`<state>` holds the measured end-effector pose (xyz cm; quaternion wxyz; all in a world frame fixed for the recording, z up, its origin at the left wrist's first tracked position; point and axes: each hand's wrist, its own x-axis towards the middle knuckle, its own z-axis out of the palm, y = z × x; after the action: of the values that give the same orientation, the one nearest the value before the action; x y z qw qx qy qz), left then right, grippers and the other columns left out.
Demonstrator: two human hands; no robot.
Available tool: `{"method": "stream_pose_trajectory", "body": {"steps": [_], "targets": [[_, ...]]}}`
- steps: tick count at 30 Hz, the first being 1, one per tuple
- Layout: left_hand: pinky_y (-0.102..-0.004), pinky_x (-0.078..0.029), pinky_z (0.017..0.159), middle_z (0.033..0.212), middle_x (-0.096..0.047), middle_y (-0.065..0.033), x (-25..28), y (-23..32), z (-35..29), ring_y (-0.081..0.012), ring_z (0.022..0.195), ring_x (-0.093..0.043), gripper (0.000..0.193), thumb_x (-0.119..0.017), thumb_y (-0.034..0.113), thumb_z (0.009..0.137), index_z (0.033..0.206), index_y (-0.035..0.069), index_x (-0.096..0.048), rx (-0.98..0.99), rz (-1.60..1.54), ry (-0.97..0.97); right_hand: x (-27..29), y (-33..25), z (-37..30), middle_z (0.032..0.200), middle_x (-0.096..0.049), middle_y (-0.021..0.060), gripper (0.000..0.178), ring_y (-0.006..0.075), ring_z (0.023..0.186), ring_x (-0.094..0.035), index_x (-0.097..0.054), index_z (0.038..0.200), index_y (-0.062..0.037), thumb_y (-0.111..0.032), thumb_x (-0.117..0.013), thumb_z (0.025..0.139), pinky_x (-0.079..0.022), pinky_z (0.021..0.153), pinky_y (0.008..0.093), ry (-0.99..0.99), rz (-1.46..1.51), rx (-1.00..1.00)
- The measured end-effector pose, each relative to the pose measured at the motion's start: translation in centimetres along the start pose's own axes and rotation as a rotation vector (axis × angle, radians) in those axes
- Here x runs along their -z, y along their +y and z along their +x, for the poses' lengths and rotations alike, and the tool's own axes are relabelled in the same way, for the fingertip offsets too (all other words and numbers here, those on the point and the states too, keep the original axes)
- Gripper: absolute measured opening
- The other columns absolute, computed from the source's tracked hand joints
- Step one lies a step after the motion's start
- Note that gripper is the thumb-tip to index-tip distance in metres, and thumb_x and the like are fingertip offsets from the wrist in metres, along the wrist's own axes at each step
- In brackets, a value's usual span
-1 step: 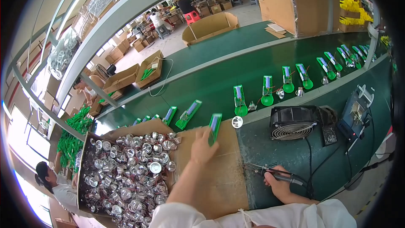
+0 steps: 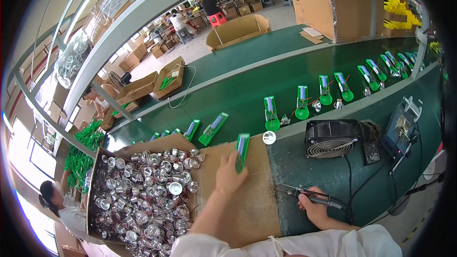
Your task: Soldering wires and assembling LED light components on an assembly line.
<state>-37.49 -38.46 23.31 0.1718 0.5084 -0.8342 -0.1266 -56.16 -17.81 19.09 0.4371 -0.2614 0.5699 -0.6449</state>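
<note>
My left hand [image 2: 229, 173], slightly blurred, holds a green plastic flashlight housing [image 2: 242, 147] with a pale purple strip above a cardboard sheet [image 2: 257, 195]. In my right hand [image 2: 314, 205] is a soldering iron [image 2: 328, 202] with a black handle, resting low over the green bench, its tip pointing left. Just beyond the cardboard's far right corner lies a silver reflector cup [image 2: 269, 137]. To the left of my left forearm stands a cardboard box [image 2: 94, 181] heaped with silver reflector cups [image 2: 152, 190] trailing thin wires.
A row of green housings [image 2: 302, 102] lies along the green conveyor belt [image 2: 228, 100], some with reflectors beside them. On the right are a black fan [image 2: 331, 138] and a blue soldering station [image 2: 399, 128] with cables. A co-worker [image 2: 62, 204] is at the left, near piled green parts [image 2: 81, 159].
My left hand has shifted slightly toward me with the green housing in it. My right hand and the soldering iron stay in place.
</note>
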Motion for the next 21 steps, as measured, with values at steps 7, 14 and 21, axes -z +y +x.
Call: {"method": "stream_pose_trajectory", "body": {"steps": [7,14,21], "targets": [[-0.0465,-0.048,0.079,0.113,-0.048,-0.0201,2.2,3.0,-14.8,-0.0372,0.099,-0.055,0.062,-0.071,0.04,0.067,0.117,0.01,-0.05,0.164,-0.2,0.022,-0.8,-0.4,-0.5,0.064,-0.058,0.0061,0.011,0.0089,0.052,-0.053,-0.051,0.082,-0.0031,-0.009,-0.06,0.082,-0.043,0.048,0.021,-0.039,0.023,0.055],[-0.0612,-0.019,0.097,0.134,-0.035,-0.0152,9.4,-9.0,-15.8,-0.0364,0.125,-0.03,0.068,-0.068,0.042,0.069,0.126,0.014,-0.046,0.611,0.693,0.505,-0.5,0.3,-0.9,0.066,-0.058,0.0069,0.014,0.0091,0.054,-0.054,-0.051,0.083,-0.0012,-0.009,-0.062,0.082,-0.044,0.048,0.022,-0.056,-0.005,0.079],[-0.0548,-0.018,0.101,0.093,-0.054,-0.001,5.4,-8.0,-17.3,-0.0208,0.1,-0.049,0.025,-0.066,0.024,0.072,0.096,0.018,-0.063,0.227,0.6,0.494,-0.7,0.1,-1.4,0.066,-0.058,0.0072,0.015,0.0093,0.053,-0.054,-0.051,0.083,-0.0005,-0.009,-0.063,0.081,-0.045,0.049,0.0222,-0.042,-0.008,0.112]]}}
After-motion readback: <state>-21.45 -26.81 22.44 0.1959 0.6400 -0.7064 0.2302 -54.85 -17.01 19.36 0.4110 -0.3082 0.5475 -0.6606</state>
